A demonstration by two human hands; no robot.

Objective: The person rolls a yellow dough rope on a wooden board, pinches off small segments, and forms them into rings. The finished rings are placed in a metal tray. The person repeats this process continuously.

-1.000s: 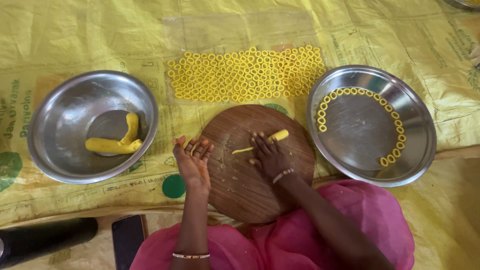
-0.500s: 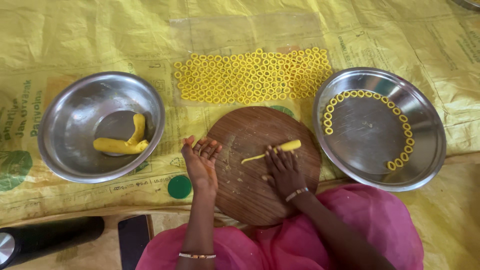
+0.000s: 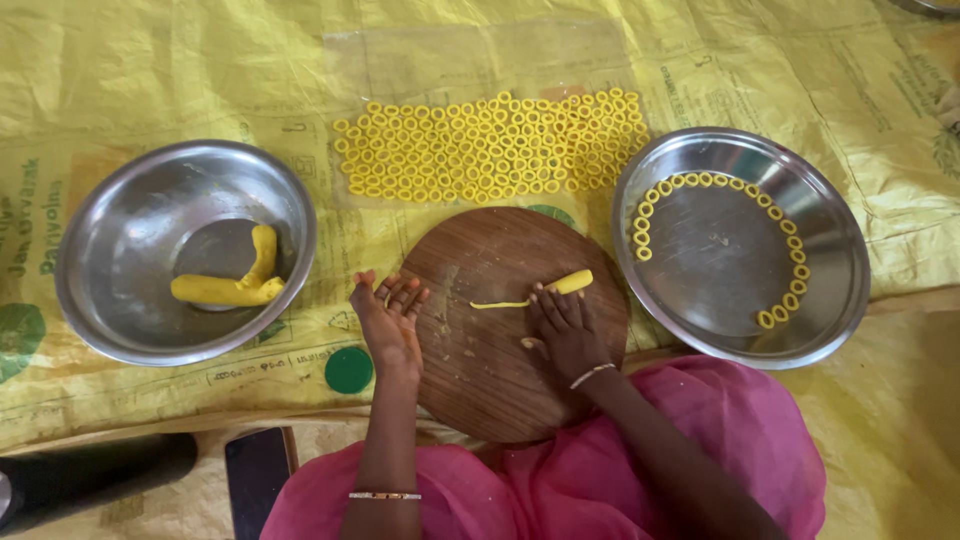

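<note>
While the right hand (image 3: 565, 325) presses flat, fingers spread, on the thin yellow dough strand (image 3: 530, 293) atop the round wooden board (image 3: 480, 370), the strand has thinned and lengthened since 1 s ago: rolling is progressing. Left hand (image 3: 388, 318) open, empty, at the board's left edge. 2 steel bowls flank: left bowl (image 3: 120, 330) with dough lumps, right bowl (image 3: 840, 300) rimmed with rings.

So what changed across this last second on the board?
The right hand slid back toward the person while rolling the dough strip, which now shows a longer thin tail to its left. The left hand stayed at the board's left edge, holding a small bit of dough. Both steel dishes, the dough pieces in the bowl and the rows of rings are unchanged.
</note>
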